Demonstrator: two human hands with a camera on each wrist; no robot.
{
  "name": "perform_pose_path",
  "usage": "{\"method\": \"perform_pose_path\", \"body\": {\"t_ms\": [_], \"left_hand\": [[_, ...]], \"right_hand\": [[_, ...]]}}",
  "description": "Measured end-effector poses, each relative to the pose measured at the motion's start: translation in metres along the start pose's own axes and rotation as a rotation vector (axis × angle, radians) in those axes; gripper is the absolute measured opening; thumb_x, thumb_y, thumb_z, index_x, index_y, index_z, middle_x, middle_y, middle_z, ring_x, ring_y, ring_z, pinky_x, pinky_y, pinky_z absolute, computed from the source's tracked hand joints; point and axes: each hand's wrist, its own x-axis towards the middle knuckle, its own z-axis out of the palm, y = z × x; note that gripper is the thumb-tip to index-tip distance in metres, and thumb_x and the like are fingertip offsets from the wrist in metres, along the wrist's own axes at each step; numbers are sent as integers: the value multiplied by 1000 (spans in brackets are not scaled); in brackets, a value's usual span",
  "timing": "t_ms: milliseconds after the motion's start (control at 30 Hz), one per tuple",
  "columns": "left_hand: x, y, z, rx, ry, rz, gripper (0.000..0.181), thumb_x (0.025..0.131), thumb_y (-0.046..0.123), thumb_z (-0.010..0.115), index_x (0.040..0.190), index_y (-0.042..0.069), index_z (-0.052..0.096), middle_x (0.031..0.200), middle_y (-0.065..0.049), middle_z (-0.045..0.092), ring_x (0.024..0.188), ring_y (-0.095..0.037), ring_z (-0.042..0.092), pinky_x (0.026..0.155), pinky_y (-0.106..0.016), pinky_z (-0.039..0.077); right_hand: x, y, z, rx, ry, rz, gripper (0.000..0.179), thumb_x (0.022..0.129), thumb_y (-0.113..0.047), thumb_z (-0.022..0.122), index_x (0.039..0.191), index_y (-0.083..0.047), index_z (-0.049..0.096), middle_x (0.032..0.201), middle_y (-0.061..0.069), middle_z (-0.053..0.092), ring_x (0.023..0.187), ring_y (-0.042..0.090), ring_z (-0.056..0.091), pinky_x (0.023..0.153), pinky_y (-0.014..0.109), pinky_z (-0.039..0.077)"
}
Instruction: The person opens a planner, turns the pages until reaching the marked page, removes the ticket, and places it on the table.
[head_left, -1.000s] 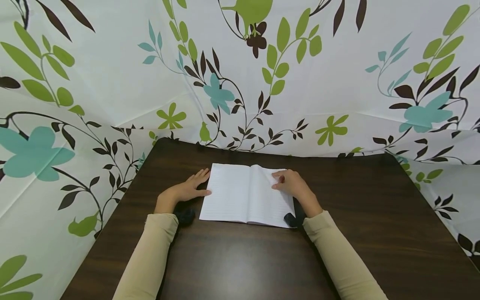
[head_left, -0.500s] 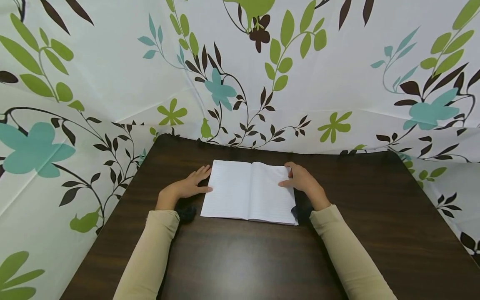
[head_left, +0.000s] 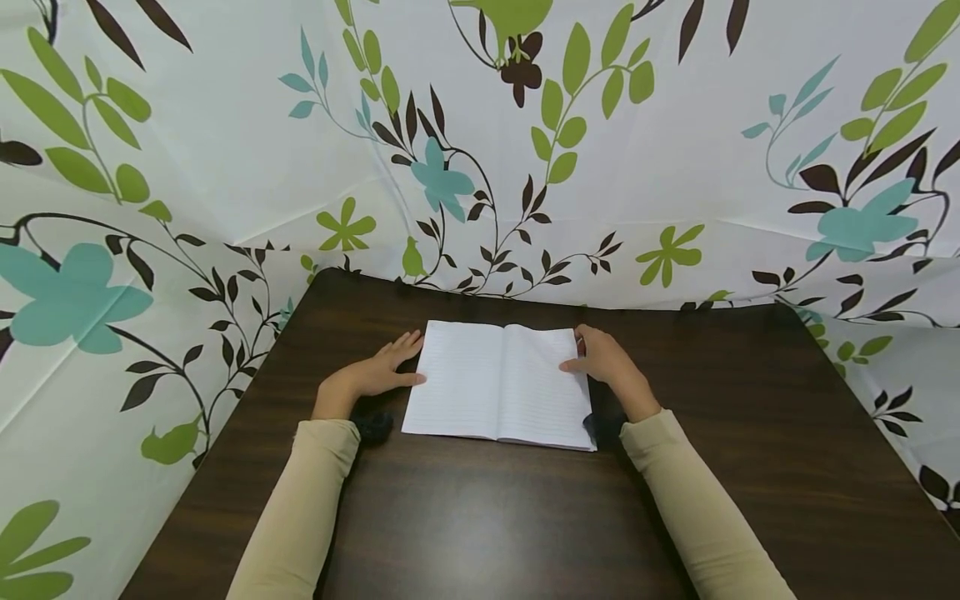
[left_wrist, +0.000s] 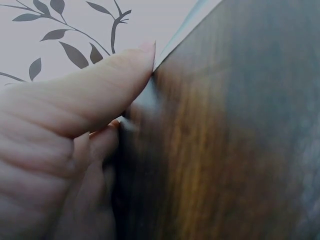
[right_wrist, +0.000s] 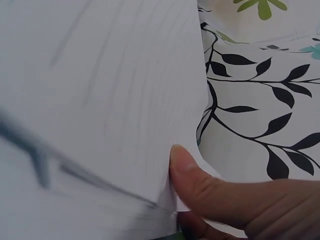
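An open notebook [head_left: 459, 379] with blank lined pages lies on the dark wooden table, its spine near the middle. My left hand [head_left: 369, 375] rests at its left edge, fingers straight and spread, the thumb tip touching the edge. The left wrist view shows that thumb [left_wrist: 95, 92] against the white paper edge [left_wrist: 185, 31]. At the opposite side, my right hand [head_left: 609, 363] pinches the notebook's right edge. Its thumb [right_wrist: 197, 180] presses on top of the lined page [right_wrist: 125, 100] in the right wrist view, with the other fingers below and mostly hidden.
The dark table [head_left: 465, 517] extends to both sides and in front of the notebook. A white cloth [head_left: 660, 150] printed with leaves and flowers hangs behind and around it. Black wrist devices [head_left: 373, 428] sit under both wrists.
My right hand has moved right, from above the right page to its outer edge, and grips there. The raised right page lies flatter now. My left hand has kept its place.
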Motion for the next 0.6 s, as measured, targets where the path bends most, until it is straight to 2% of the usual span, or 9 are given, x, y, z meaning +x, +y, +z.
{"method": "perform_pose_path", "body": {"t_ms": [100,200,400,600], "left_hand": [[-1,1,-2,15,1,-3,91,105,47,58,169,13,4,176,-18,-10,160,-52,-8,124,-76,3],[0,2,-2,20,-2,0,91,105,46,58,169,13,3,176,-18,-10,160,-52,-8,124,-75,2],[1,2,-3,5,-2,13,90,105,46,57,169,11,3,176,-19,-10,160,-51,-8,125,-74,2],[-1,0,-1,1,-8,20,89,106,45,57,169,12,4,176,-18,-10,161,-48,-9,125,-74,1]], "right_hand": [[-1,2,-2,1,-13,-8,34,96,-25,76,109,3,60,99,18,64,85,26,58,72,37,50],[-4,7,-4,28,-23,-17,28,103,-27,66,99,0,62,89,11,60,79,23,54,67,32,44],[-12,11,-9,139,-74,-56,29,106,-26,60,91,-3,68,80,8,59,70,19,49,63,31,39],[-17,9,-13,254,-102,-82,36,109,-25,53,87,0,65,72,10,56,60,16,44,57,29,36]]}}
